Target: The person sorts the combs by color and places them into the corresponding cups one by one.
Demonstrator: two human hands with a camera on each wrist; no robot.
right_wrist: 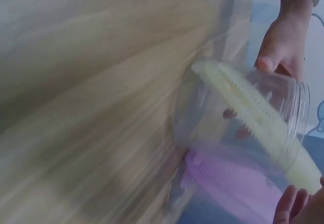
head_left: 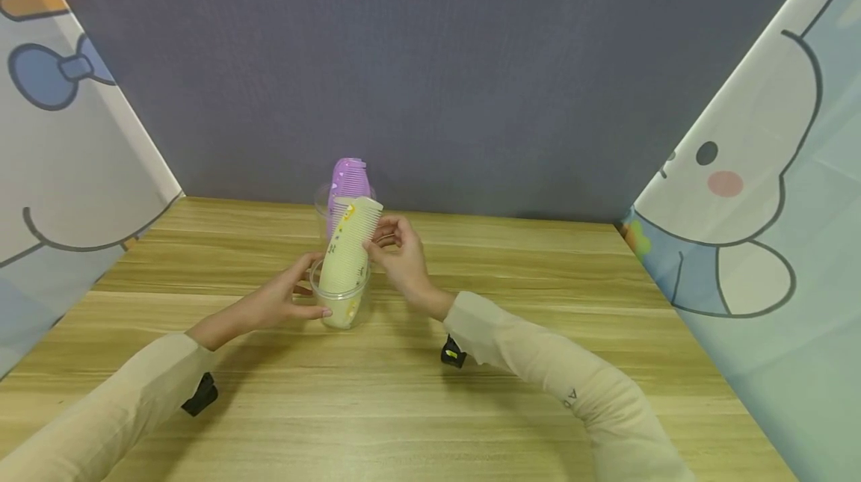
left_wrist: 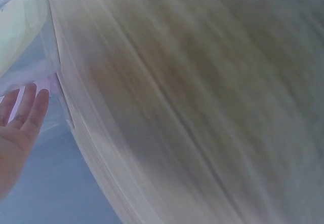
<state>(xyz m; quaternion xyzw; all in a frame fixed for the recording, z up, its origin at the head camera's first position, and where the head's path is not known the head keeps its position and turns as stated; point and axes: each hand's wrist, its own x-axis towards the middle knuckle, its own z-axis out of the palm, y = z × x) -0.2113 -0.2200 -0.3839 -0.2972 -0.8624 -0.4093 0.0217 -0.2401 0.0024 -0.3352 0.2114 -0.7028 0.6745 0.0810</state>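
Observation:
A clear plastic cup [head_left: 339, 295] stands on the table with a pale yellow comb [head_left: 353, 246] leaning out of it. Another yellow edge shows behind that comb, perhaps a second comb. My left hand [head_left: 272, 304] grips this cup from the left, thumb in front and fingers round the far side. On the right, my right hand [head_left: 406, 265] pinches the yellow comb by its toothed edge, partly hidden behind it. Just behind stands a second clear cup [head_left: 321, 202] holding a purple comb [head_left: 348, 177]. In the right wrist view the yellow comb [right_wrist: 253, 110] slants inside the cup, its lower end near the bottom.
The wood-grain table [head_left: 350, 407] ends at a dark grey panel [head_left: 430, 78] close behind the cups. Cartoon-printed sheets [head_left: 740, 258] stand at both sides. Black wrist straps [head_left: 454, 353] hang below the sleeves.

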